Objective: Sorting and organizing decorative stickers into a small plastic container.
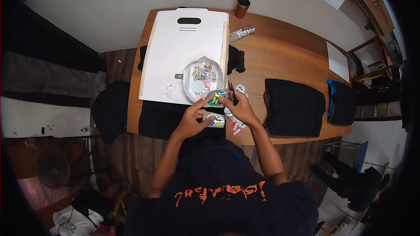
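My left hand [191,121] pinches an oval teal-and-green printed piece [214,98], perhaps a sticker, at its left edge. A curved printed strip [214,120] with blue and yellow shapes sits below it, by my left thumb; whether the hand grips it too I cannot tell. My right hand [241,108] is closed around dark scissors [232,91], their blades pointing away, while its thumb and finger touch the oval piece's right side. Just beyond both hands stands a clear round tub [186,83] holding several small colourful cut pieces.
Under the tub lies a white board [168,57] with a handle slot. Printed scraps [239,124] lie right of my hands. Folded black cloth [293,107] and a blue-edged black pile [341,104] lie farther right. A brown cup [242,8] and a clear printed roll [243,32] stand near the wall.
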`<state>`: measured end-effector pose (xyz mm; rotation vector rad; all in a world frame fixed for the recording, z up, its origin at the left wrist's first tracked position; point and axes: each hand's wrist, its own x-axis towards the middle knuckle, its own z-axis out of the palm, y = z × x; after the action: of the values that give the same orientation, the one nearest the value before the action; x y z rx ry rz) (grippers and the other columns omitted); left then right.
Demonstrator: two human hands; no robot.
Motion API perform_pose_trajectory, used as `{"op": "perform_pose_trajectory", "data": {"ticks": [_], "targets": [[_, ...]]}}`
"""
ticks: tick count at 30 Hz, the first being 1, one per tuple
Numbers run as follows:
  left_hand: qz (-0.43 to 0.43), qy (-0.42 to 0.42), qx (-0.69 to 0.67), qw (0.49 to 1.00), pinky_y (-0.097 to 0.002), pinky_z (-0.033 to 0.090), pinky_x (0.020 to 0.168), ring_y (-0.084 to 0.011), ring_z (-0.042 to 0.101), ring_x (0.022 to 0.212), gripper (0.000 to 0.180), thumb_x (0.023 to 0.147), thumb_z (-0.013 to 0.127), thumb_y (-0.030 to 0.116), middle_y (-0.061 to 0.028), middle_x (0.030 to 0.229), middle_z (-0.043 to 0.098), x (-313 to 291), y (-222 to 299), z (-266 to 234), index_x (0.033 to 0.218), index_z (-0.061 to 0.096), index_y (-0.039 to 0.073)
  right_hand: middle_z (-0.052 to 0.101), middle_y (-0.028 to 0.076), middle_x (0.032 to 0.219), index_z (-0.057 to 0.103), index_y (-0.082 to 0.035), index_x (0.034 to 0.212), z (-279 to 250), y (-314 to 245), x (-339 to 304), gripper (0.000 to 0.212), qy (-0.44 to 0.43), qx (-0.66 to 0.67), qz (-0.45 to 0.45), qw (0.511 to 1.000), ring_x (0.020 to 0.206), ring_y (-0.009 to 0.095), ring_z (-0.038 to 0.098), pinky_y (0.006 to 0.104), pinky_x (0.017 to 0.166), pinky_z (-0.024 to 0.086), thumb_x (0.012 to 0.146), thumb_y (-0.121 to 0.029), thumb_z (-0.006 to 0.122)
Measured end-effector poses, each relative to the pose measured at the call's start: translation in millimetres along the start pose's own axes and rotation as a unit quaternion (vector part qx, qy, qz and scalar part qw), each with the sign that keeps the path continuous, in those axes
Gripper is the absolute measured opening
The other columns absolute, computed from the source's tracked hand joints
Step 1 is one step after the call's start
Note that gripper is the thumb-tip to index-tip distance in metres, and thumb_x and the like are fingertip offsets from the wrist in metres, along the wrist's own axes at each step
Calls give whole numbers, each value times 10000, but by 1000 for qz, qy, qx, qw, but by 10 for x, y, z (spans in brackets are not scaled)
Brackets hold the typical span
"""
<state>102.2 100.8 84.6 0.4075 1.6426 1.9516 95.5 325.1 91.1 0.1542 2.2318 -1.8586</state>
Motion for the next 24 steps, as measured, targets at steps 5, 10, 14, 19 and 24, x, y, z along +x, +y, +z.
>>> {"op": "perform_pose_trajectory", "data": {"ticks": [5, 10, 14, 19, 24], "targets": [[2, 17, -6, 1000, -213, 528, 834, -68, 626, 985, 773, 858, 674, -124, -77, 1466, 453, 2, 102, 48, 1539, 357, 57, 667, 8, 776, 611, 28, 1151, 75, -120, -55, 273, -12, 106, -32, 994, 691, 39, 617, 200, 620, 431, 971, -165, 679], [-5, 12, -22, 1000, -216, 530, 833, -74, 621, 998, 784, 850, 673, -132, -96, 1532, 396, 10, 98, 42, 1540, 355, 59, 658, -1, 751, 602, 32, 1242, 10, 165, 9, 335, -23, 94, -15, 995, 642, 34, 598, 198, 557, 407, 975, -160, 668], [-3, 9, -28, 1000, -234, 536, 838, -90, 629, 968, 761, 852, 668, -135, -132, 1551, 355, -8, 109, 34, 1530, 362, 29, 663, -1, 758, 604, 9, 1285, -90, 43, -42, 348, -81, 147, 28, 985, 623, 36, 589, 202, 496, 388, 991, -173, 641], [-8, 4, 5, 1000, -217, 526, 819, -64, 609, 981, 758, 855, 675, -109, -102, 1567, 343, 3, 125, 43, 1531, 379, 60, 679, 28, 854, 607, 8, 1286, -79, 107, -69, 356, -68, 148, 24, 986, 663, 53, 611, 210, 547, 458, 990, -187, 641], [-5, 1, 88, 996, -213, 518, 788, -35, 594, 914, 783, 843, 688, -88, -109, 1545, 385, 29, 59, 81, 1539, 386, 108, 662, 11, 859, 620, 2, 1275, -38, 209, -81, 347, -6, 148, -3, 989, 719, 67, 615, 226, 646, 479, 986, -187, 644]]}}
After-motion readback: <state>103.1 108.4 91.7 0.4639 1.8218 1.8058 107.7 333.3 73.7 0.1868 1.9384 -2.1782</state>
